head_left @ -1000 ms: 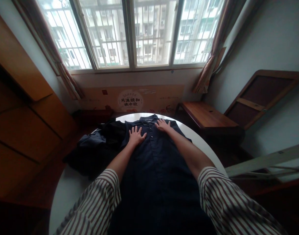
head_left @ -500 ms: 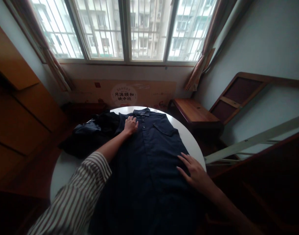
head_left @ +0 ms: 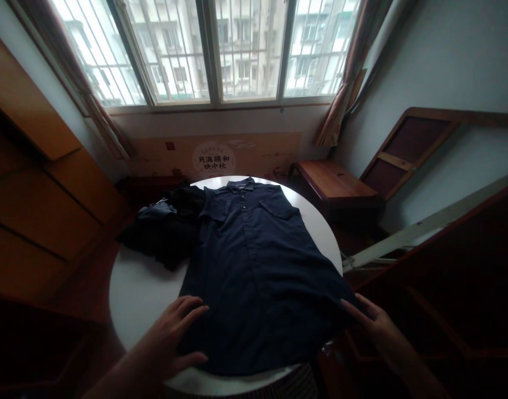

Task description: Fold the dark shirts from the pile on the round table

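Note:
A dark navy button-up shirt (head_left: 257,260) lies spread flat, front up, on a round white table (head_left: 139,288), collar toward the window. My left hand (head_left: 173,335) rests with fingers spread at the shirt's lower left hem, touching the cloth and the table. At the shirt's lower right corner, by the table's edge, my right hand (head_left: 372,324) has its fingers stretched out against the hem.
A heap of dark clothes (head_left: 166,230) lies on the table's left side beside the shirt. A low wooden bench (head_left: 337,185) stands at the right behind the table. Wooden cabinets (head_left: 37,205) line the left wall, and a wooden frame (head_left: 407,149) leans at right.
Both hands have come back from the shirt's chest to its bottom hem, the right one first. My view has pulled back, so the whole shirt shows.

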A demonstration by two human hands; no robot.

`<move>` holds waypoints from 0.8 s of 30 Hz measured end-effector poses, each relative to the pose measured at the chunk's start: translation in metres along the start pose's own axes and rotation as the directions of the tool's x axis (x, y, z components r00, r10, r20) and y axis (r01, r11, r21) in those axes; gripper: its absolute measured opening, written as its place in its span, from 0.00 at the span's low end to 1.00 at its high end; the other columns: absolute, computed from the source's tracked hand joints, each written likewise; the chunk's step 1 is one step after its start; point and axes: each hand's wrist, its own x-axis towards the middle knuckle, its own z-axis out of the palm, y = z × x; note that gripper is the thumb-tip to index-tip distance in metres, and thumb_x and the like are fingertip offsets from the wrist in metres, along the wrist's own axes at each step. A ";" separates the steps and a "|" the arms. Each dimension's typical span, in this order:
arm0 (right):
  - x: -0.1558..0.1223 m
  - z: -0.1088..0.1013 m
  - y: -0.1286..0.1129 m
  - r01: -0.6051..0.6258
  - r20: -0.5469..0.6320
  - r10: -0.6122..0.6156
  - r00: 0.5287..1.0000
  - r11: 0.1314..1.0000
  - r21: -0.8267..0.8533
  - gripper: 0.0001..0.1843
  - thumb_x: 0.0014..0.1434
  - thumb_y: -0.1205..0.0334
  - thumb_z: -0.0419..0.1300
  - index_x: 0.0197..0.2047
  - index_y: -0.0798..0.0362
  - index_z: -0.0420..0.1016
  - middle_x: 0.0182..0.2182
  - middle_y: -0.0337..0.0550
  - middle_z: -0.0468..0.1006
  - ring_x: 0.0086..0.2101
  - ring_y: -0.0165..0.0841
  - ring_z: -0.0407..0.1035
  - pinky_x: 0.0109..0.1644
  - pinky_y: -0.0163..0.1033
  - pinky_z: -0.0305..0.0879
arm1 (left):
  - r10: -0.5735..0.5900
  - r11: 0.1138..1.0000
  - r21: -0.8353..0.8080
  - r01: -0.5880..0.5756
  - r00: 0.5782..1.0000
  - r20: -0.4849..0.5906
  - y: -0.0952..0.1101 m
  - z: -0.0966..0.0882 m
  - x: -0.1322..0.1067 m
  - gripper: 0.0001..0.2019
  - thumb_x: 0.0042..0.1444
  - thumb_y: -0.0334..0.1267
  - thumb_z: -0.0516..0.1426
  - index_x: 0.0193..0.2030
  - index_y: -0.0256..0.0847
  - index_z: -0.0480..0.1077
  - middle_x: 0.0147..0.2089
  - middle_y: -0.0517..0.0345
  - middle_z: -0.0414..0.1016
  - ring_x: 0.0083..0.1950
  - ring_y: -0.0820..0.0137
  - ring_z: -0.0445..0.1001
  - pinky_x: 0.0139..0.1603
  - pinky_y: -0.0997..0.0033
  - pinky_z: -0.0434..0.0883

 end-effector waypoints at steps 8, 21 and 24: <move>-0.017 0.003 -0.019 0.095 -0.097 -0.084 0.992 0.988 0.120 0.43 0.43 0.42 0.73 0.58 0.46 0.64 0.24 0.33 0.76 0.13 0.28 0.62 0.14 0.32 0.60 | 0.205 0.973 0.105 -0.205 0.979 0.009 -0.021 0.015 -0.050 0.29 0.60 0.23 0.51 0.68 0.44 0.63 0.61 0.49 0.72 0.63 0.62 0.70 0.61 0.63 0.74; -0.023 -0.008 -0.001 0.157 -0.040 -0.155 0.987 0.986 0.059 0.30 0.39 0.46 0.75 0.44 0.51 0.77 0.39 0.48 0.83 0.39 0.46 0.78 0.41 0.42 0.77 | -0.008 0.994 0.102 0.039 0.958 -0.288 -0.012 0.001 -0.067 0.24 0.63 0.26 0.48 0.64 0.47 0.63 0.53 0.50 0.76 0.54 0.64 0.77 0.52 0.67 0.78; -0.024 -0.003 0.001 0.117 -0.044 -0.110 0.993 0.964 0.239 0.29 0.42 0.47 0.75 0.46 0.47 0.74 0.39 0.44 0.82 0.36 0.42 0.78 0.37 0.41 0.76 | -0.169 0.975 0.085 0.204 0.936 -0.308 -0.015 0.012 -0.062 0.23 0.61 0.32 0.54 0.63 0.45 0.64 0.55 0.46 0.74 0.53 0.59 0.77 0.50 0.60 0.79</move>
